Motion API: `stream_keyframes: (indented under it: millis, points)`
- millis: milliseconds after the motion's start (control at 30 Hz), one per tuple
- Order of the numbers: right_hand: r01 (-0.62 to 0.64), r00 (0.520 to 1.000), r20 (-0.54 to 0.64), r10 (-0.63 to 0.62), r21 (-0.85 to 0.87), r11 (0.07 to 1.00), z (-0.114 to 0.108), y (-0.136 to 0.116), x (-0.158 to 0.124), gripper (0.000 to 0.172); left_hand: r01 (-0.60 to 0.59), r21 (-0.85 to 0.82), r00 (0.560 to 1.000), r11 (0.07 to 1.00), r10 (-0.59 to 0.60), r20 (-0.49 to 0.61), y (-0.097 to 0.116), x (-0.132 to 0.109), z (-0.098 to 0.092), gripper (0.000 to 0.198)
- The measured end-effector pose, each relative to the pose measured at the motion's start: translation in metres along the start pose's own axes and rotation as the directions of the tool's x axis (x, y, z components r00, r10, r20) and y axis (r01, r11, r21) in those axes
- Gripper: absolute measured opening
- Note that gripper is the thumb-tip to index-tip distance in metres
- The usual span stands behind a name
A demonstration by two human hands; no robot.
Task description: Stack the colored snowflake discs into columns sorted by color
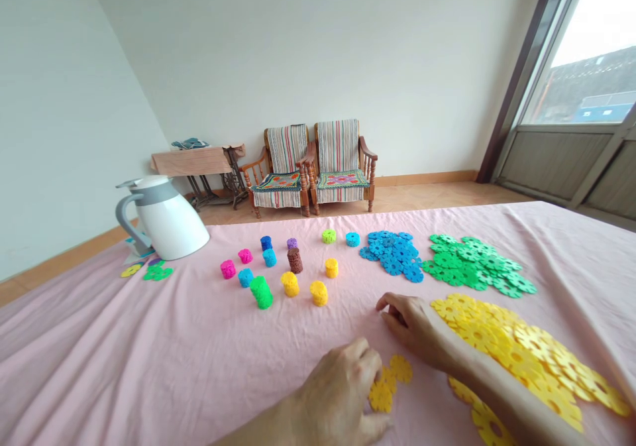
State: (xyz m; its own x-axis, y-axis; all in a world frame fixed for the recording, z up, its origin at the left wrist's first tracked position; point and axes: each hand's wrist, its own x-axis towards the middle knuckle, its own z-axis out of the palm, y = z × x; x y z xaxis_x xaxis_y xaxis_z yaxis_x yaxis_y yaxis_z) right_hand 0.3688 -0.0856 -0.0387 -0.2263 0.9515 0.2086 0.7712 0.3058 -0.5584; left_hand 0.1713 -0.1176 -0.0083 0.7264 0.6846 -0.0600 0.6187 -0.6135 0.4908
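My left hand [348, 383] is low over the pink cloth, its fingers curled onto a few loose yellow flower-shaped plastic discs [381, 396]. Part of those discs is hidden under the fingers. Just beyond and to the right, my right hand [410, 320] rests at the cloth with bent fingers and a gap between thumb and forefinger; I see nothing held in it. Its forearm crosses in front of a large heap of yellow flower discs [517, 346]. Ahead stand yellow stacks [318, 293], a tall green stack [261, 293] and a brown stack [295, 260] of such discs.
Blue discs [395, 254] and green discs [477, 264] lie in heaps at the back right. Small pink stacks [227, 269] and light-blue stacks [245, 278] stand farther left. A white jug [173, 224] is at the table's left, beside loose green discs [158, 272]. Two chairs [340, 154] stand behind.
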Motion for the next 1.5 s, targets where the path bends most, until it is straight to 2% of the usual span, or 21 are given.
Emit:
stream_keyframes:
  millis: [133, 333, 433, 533, 667, 767, 933, 1333, 1500]
  points:
    - [-0.002, 1.000, 0.004, 0.002, 0.000, 1.000, 0.001, 0.002, 0.001, 0.024, -0.007, 0.015, 1.000, 1.000, 0.007, -0.017, -0.002, 0.002, 0.004, 0.018]
    - [0.005, 1.000, 0.010, -0.005, -0.025, 1.000, 0.001, 0.002, 0.002, 0.023, 0.002, -0.019, 0.999, 1.000, -0.003, -0.054, -0.002, -0.001, 0.004, 0.018]
    - [0.007, 1.000, 0.003, -0.007, -0.023, 1.000, 0.001, 0.001, 0.001, 0.023, 0.018, -0.040, 0.995, 0.999, -0.022, -0.098, -0.001, -0.003, -0.010, 0.020]
    - [-0.005, 1.000, -0.004, 0.005, -0.014, 1.000, 0.001, 0.000, 0.001, 0.023, 0.042, -0.054, 0.975, 0.998, -0.053, -0.218, -0.010, 0.000, -0.034, 0.017]
    - [-0.018, 1.000, 0.002, 0.018, -0.017, 1.000, 0.001, 0.000, 0.001, 0.024, 0.111, -0.026, 0.891, 0.993, -0.111, -0.441, -0.040, 0.011, -0.064, 0.016]
    - [-0.018, 1.000, 0.000, 0.018, -0.020, 1.000, 0.001, 0.000, 0.000, 0.025, 0.144, -0.023, 0.849, 0.989, -0.136, -0.511, -0.065, 0.017, -0.073, 0.019]
    - [-0.017, 1.000, 0.005, 0.018, -0.025, 1.000, 0.002, 0.001, 0.001, 0.024, 0.114, -0.050, 0.837, 0.992, -0.123, -0.532, -0.082, 0.020, -0.070, 0.019]
    - [-0.011, 1.000, -0.002, 0.010, -0.032, 0.999, 0.001, 0.001, 0.001, 0.025, 0.125, -0.042, 0.854, 0.991, -0.129, -0.503, -0.086, 0.023, -0.065, 0.025]
    - [-0.016, 1.000, 0.001, 0.016, -0.015, 1.000, 0.001, 0.001, 0.002, 0.024, 0.126, -0.051, 0.833, 0.991, -0.134, -0.538, -0.077, 0.020, -0.065, 0.025]
